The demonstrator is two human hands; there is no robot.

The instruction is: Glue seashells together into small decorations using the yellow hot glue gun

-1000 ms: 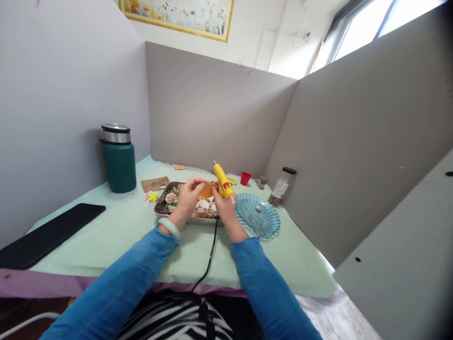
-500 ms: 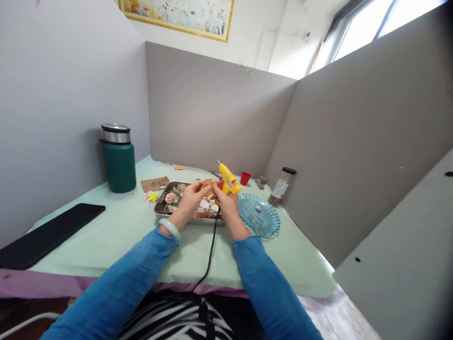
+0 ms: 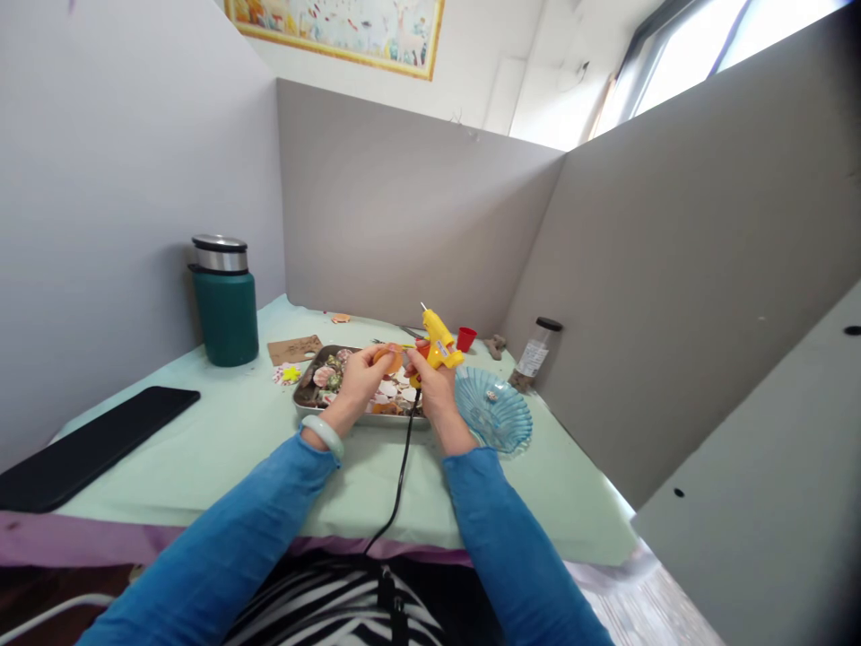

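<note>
My right hand (image 3: 430,388) grips a yellow glue gun (image 3: 439,341) with its nozzle pointing up and away; its black cord (image 3: 402,475) runs down toward me. My left hand (image 3: 360,377) pinches a small orange shell (image 3: 387,358) just left of the gun, fingers closed on it. Both hands hover over a metal tray (image 3: 304,384) filled with several shells. A blue shell-shaped glass dish (image 3: 494,411) lies just right of my right hand.
A green flask (image 3: 225,309) stands at the back left, a brown card (image 3: 296,348) beside it. A black flat pad (image 3: 87,444) lies at the left edge. A red cup (image 3: 465,338) and a clear jar (image 3: 536,353) stand by the right partition. Grey partitions enclose the table.
The glue gun has moved a little right and tilted, and my left hand has brought the orange shell up closer to it.
</note>
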